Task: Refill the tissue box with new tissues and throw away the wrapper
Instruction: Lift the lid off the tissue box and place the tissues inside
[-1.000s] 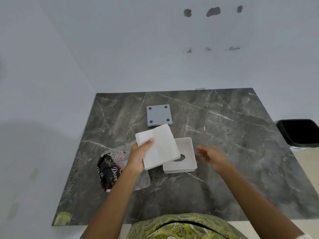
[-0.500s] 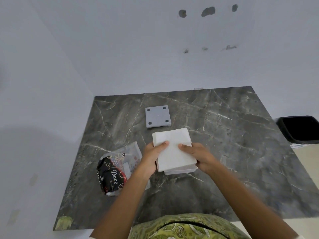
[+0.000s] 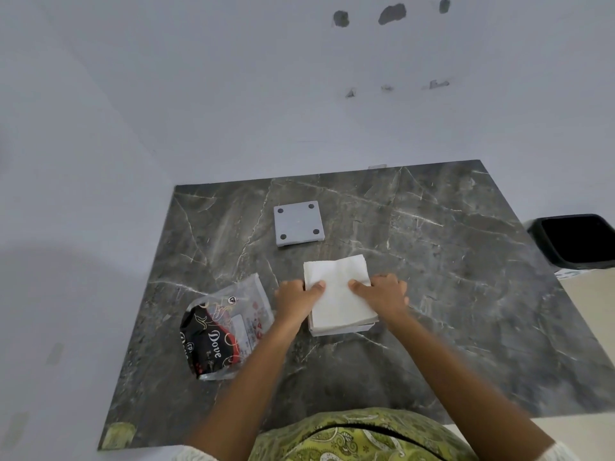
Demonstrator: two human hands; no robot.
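Observation:
A white stack of tissues point(image 3: 337, 287) lies on top of the white tissue box point(image 3: 342, 328), which shows only as a thin edge below the stack. My left hand point(image 3: 296, 299) grips the stack's left side, thumb on top. My right hand point(image 3: 382, 292) grips its right side the same way. The box's grey bottom plate point(image 3: 298, 222), with a dark pad at each corner, lies flat farther back on the table. The emptied plastic wrapper point(image 3: 223, 327), clear with a black and red "Dove" print, lies crumpled to the left of my left hand.
Everything rests on a dark marble table point(image 3: 449, 294) set against white walls at the back and left. A black bin point(image 3: 579, 239) stands on the floor beyond the table's right edge. My green patterned clothing point(image 3: 349, 437) fills the bottom centre.
My left hand carried the tissue stack rightward and set it over the box, hiding the box's round opening. My right hand came in and took hold of the stack's right side.

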